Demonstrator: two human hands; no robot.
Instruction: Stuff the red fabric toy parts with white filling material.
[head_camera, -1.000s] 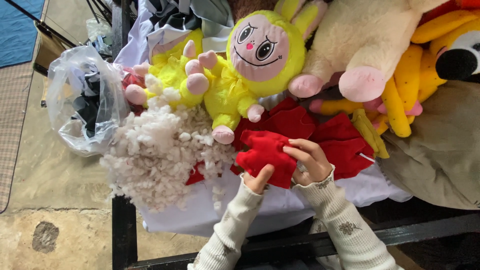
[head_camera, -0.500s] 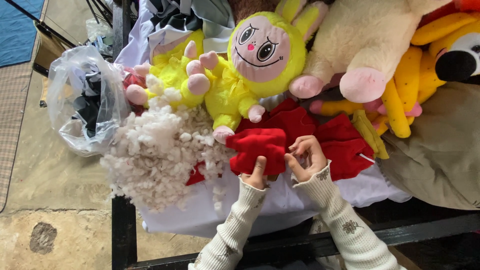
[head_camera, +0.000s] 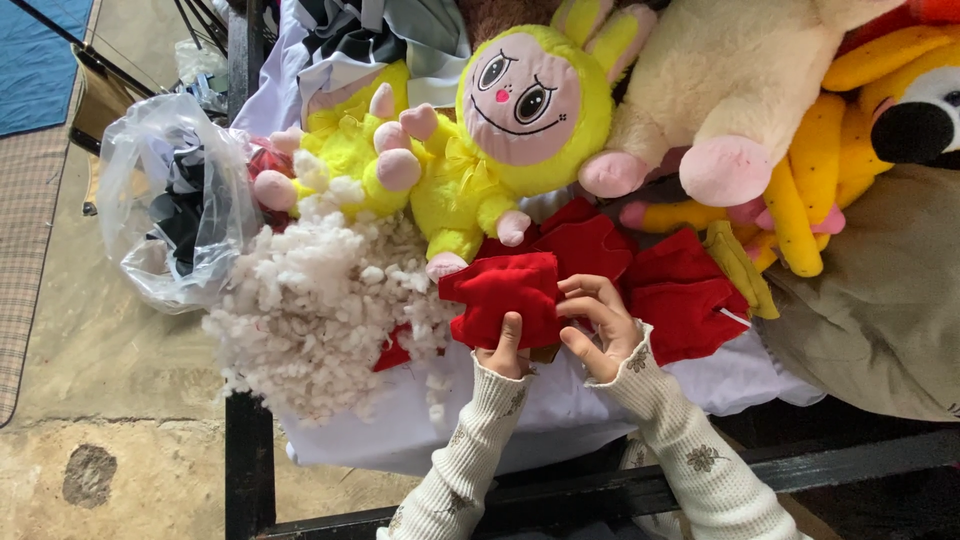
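A small red fabric piece (head_camera: 498, 298), partly stuffed, lies over the white cloth (head_camera: 400, 435) near the table's front edge. My left hand (head_camera: 505, 348) grips its lower edge, thumb pressed up on the red cloth. To its right, my right hand (head_camera: 600, 325) pinches that same edge with curled fingers. Both wrists wear cream knitted sleeves with small flowers. A heap of white stuffing fibre (head_camera: 320, 305) sits just left of the red piece. More red fabric (head_camera: 680, 295) spreads out behind and to the right of my hands.
A yellow plush doll with a pink face (head_camera: 520, 110) lies above the red piece, another yellow doll (head_camera: 345, 150) left of it. Cream (head_camera: 740, 80) and orange (head_camera: 850, 130) plush toys fill the upper right. A clear plastic bag (head_camera: 170, 200) hangs at the left. Black table frame (head_camera: 245, 470) borders the front.
The red piece has shifted slightly left and lower. My right hand moved from the piece's right side down to its lower edge, closer to my left hand.
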